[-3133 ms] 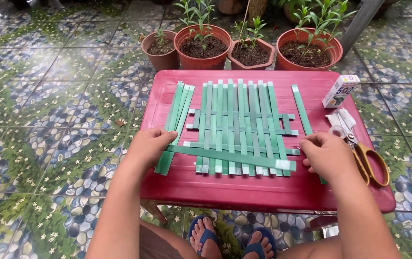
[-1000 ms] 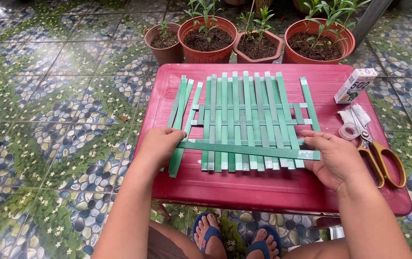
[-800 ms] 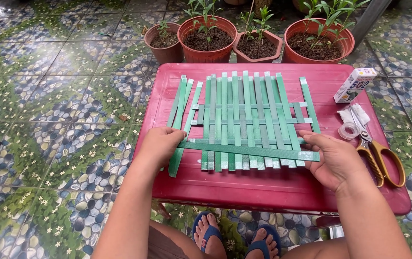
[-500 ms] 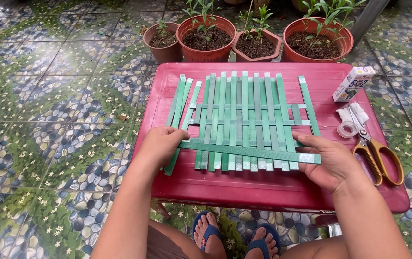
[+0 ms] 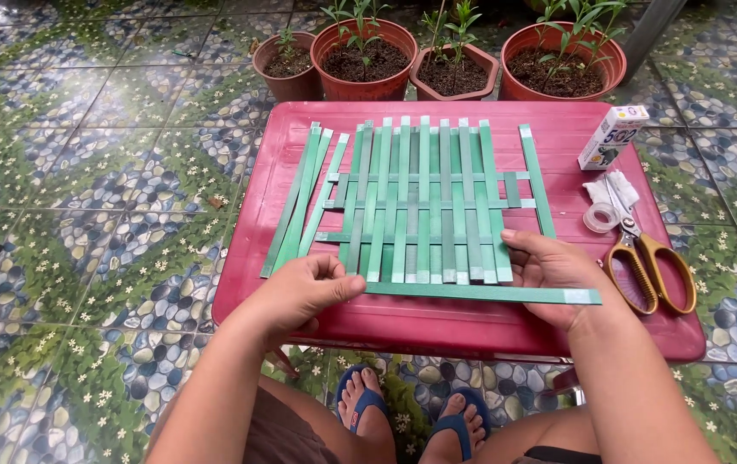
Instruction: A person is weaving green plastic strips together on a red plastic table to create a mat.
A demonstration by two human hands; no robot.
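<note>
Head view: a woven mat of green strips (image 5: 424,202) lies on a red plastic table (image 5: 472,322), its upright strips running far to near and a few cross strips running left to right. A loose green strip (image 5: 480,293) lies along the near edge of the mat, its long axis left to right, just below the ends of the upright strips. The left hand (image 5: 300,292) pinches its left end between thumb and fingers, closed on it. The right hand (image 5: 557,271) rests on the strip farther right, thumb pressed on the mat's near right corner, fingers curled beneath; the strip's right end pokes out past this hand toward the scissors (image 5: 648,266). So the strip spans between both hands, each equally close to it. A few spare strips (image 5: 300,202) lie slanted at the mat's left. A tape roll (image 5: 600,216) and a small box (image 5: 612,136) sit at the right, and potted plants (image 5: 364,56) stand beyond the far edge.
</note>
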